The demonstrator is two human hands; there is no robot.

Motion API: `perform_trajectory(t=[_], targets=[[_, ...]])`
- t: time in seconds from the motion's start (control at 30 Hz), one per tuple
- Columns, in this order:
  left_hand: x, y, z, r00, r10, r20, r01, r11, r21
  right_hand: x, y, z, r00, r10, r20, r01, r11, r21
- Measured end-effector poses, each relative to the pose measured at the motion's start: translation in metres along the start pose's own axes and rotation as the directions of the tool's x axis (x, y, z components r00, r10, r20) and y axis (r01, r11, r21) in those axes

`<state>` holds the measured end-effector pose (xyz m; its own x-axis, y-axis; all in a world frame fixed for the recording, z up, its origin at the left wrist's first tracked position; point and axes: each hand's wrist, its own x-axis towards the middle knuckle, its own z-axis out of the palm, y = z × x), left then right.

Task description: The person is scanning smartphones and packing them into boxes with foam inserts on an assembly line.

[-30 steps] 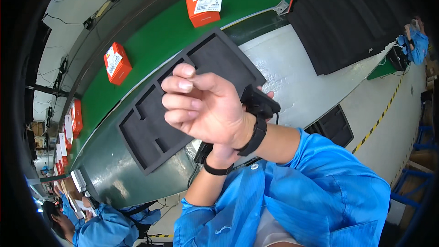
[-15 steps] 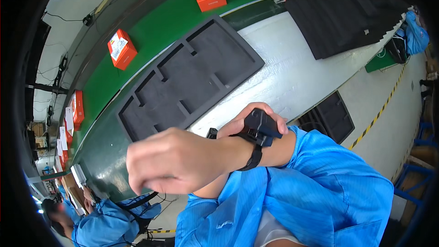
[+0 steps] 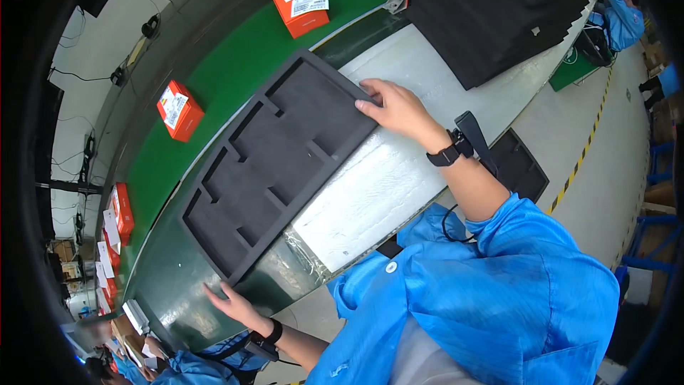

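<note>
A black foam tray (image 3: 285, 135) with notched compartments lies slantwise on the bench in front of me. My right hand (image 3: 395, 108) grips its right end, thumb over the rim and fingers around the far side. My left hand (image 3: 234, 306) is by the tray's near left corner, fingers apart and stretched out. Its fingertips are close to that corner; whether they touch it I cannot tell. Both wrists wear black straps with small dark devices, one on the right wrist (image 3: 456, 146) and one on the left wrist (image 3: 263, 339).
Orange boxes with white labels stand on the green conveyor (image 3: 235, 78) beyond the tray, including a far box (image 3: 303, 11) and a nearer box (image 3: 179, 113). A white foam sheet (image 3: 363, 199) covers part of the bench. Black sheets (image 3: 491, 14) lie at the far right. Co-workers in blue sit lower left.
My hands, crossed at the wrists before, have parted. The right now holds the tray's right end; the left is at its near left corner. The view has shifted too.
</note>
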<state>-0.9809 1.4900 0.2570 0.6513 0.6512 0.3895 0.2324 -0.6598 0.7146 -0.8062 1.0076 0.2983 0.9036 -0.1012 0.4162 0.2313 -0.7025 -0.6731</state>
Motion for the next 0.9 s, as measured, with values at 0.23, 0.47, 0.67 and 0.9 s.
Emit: perform_trajectory(t=[0.23,0.47,0.67,0.9], targets=[[-0.006,0.067,0.012,0.977,-0.206,0.062,0.189,0.680,-0.708,-0.015,-0.049,-0.045,0.995,0.007,0.099,-0.060,0.832,0.552],[0.010,0.208,0.010,0.910,0.414,-0.018,-0.202,0.407,-0.891,-0.055,-0.080,-0.263,0.837,0.047,-0.546,0.397,0.635,0.663],[-0.045,0.272,0.058,0.645,0.694,0.321,0.112,0.329,-0.938,-0.249,0.027,-0.411,0.209,0.184,-0.960,0.704,0.654,0.278],[-0.088,0.282,0.084,0.546,0.631,0.551,0.340,0.434,-0.834,-0.567,0.167,-0.296,-0.280,0.573,-0.770,0.210,0.819,0.534]])
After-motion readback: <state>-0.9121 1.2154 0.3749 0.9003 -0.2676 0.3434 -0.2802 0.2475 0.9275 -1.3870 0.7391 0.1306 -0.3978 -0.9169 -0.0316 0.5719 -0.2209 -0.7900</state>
